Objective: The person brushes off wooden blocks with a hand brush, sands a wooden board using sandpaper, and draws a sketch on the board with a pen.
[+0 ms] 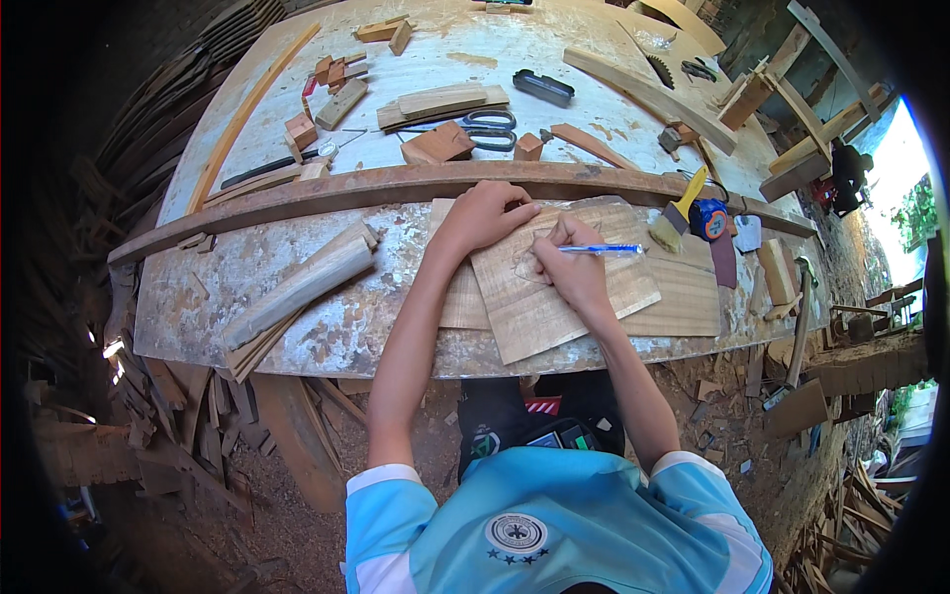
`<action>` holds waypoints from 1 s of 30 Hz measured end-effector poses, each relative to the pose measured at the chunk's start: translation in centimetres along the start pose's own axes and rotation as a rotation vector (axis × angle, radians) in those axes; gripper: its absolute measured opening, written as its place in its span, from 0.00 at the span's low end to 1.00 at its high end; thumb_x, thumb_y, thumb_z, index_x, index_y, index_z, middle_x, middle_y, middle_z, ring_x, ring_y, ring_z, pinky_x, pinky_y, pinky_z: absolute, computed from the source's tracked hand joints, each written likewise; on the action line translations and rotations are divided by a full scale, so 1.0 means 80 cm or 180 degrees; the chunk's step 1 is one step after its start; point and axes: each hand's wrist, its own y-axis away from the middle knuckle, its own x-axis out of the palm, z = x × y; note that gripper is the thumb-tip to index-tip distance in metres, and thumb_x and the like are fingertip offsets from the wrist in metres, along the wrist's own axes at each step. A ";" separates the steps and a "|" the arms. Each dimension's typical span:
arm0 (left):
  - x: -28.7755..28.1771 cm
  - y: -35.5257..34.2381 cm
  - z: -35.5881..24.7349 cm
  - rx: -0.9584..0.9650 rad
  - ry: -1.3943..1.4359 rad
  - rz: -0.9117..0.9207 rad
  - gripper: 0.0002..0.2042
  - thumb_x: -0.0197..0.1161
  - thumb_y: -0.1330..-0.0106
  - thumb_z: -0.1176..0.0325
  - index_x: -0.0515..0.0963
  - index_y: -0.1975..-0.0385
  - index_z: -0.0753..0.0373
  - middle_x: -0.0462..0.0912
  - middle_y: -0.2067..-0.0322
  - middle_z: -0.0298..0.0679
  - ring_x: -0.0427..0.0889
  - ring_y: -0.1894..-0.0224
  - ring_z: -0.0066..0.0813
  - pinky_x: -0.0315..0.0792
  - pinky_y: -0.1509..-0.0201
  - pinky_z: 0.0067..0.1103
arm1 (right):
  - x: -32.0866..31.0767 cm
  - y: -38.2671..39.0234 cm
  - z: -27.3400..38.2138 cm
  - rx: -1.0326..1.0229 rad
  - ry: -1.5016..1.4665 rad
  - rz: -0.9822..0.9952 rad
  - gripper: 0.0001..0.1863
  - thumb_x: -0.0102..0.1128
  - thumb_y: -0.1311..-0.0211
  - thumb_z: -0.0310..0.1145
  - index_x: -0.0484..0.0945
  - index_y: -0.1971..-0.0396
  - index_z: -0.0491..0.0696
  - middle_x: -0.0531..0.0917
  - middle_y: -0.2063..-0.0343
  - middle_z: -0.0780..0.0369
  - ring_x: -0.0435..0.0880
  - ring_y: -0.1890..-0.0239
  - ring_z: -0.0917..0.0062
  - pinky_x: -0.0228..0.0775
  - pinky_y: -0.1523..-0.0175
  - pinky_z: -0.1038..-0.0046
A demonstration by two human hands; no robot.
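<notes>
A thin wooden board point(524, 322) lies tilted over a wider wooden board point(683, 287) at the front of the workbench. My right hand point(576, 277) grips a blue and white pen point(612, 248), its tip hidden by my fingers, against the upper board. Faint curved lines show on the wood beside that hand. My left hand point(487, 220) rests on the boards' upper left part, thumb apart from the bent fingers, with nothing seen in it. A long wooden bar point(396, 183) runs across the bench just beyond both hands.
To the right lie a yellow-handled brush point(683, 208) and a blue tape measure point(709, 218). Curved wood strips point(302, 287) are stacked at left. Beyond the bar are scissors point(490, 129), a black case point(543, 87) and wood blocks point(438, 144). Scraps cover the floor.
</notes>
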 end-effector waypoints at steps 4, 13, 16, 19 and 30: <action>-0.003 -0.001 -0.005 -0.0033 0.0011 0.0014 0.16 0.59 0.41 0.55 0.82 0.69 0.63 0.82 0.70 0.47 0.81 0.63 0.43 0.73 0.58 0.32 | -0.003 0.001 0.004 0.0084 0.0038 0.0039 0.11 0.58 0.52 0.25 0.64 0.86 0.45 0.74 0.90 0.63 0.75 0.86 0.83 0.64 0.81 0.79; -0.003 -0.001 -0.003 -0.0043 0.0016 0.0044 0.16 0.59 0.41 0.54 0.82 0.68 0.63 0.82 0.69 0.47 0.81 0.64 0.43 0.72 0.57 0.31 | -0.006 -0.002 0.007 0.0211 -0.0176 0.0209 0.11 0.57 0.50 0.25 0.65 0.84 0.44 0.76 0.89 0.61 0.76 0.87 0.83 0.66 0.84 0.80; -0.003 -0.001 -0.003 -0.0049 -0.0003 0.0048 0.16 0.59 0.40 0.54 0.82 0.68 0.63 0.82 0.70 0.47 0.81 0.64 0.43 0.72 0.57 0.31 | -0.002 0.001 0.008 0.0140 -0.0109 0.0061 0.11 0.57 0.49 0.25 0.65 0.84 0.44 0.76 0.89 0.61 0.76 0.87 0.83 0.67 0.84 0.81; -0.003 -0.001 -0.003 -0.0061 0.0006 0.0063 0.17 0.59 0.40 0.54 0.82 0.68 0.63 0.82 0.69 0.47 0.81 0.63 0.43 0.73 0.57 0.31 | -0.006 -0.001 0.007 0.0207 -0.0203 0.0241 0.11 0.57 0.49 0.25 0.65 0.84 0.44 0.76 0.88 0.61 0.76 0.86 0.83 0.67 0.84 0.81; -0.003 0.000 -0.002 -0.0040 0.0019 0.0051 0.16 0.59 0.40 0.54 0.82 0.68 0.63 0.82 0.70 0.47 0.81 0.64 0.43 0.73 0.58 0.31 | -0.005 0.003 0.014 0.0179 -0.0173 0.0498 0.11 0.57 0.50 0.24 0.65 0.85 0.44 0.75 0.89 0.62 0.76 0.87 0.84 0.66 0.85 0.81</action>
